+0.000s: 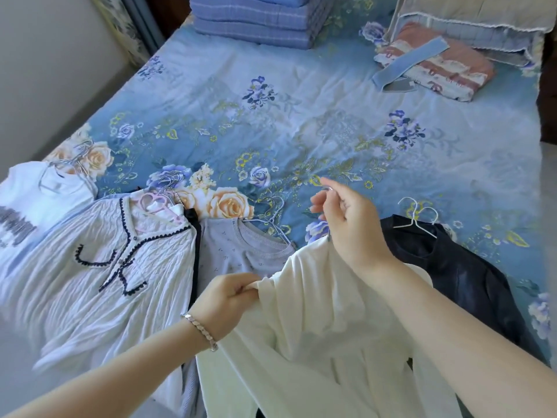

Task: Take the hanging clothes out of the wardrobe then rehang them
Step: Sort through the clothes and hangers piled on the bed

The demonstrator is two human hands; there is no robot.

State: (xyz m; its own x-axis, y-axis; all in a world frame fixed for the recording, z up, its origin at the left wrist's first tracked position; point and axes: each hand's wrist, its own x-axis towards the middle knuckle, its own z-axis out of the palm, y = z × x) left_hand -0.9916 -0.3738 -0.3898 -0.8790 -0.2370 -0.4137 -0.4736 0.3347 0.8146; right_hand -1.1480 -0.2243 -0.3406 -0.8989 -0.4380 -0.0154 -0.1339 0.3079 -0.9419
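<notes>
A plain cream top (316,321) hangs over the bed's near edge. My left hand (229,300) pinches its left shoulder. My right hand (346,224) is raised above its collar and grips the wire hook of its hanger, which is mostly hidden by the hand. On the bed lie other garments on hangers: a white cardigan with navy trim (99,267) on a pink hanger, a grey sweater (241,251), a white printed shirt (33,206) at the far left and a dark navy top (452,273) on a white hanger at the right.
The bed (301,122) has a blue floral sheet. Folded blue quilts (259,16) are stacked at the far end, with a folded pink blanket (437,64) and a pillow (482,19) at the far right. A wall runs along the left.
</notes>
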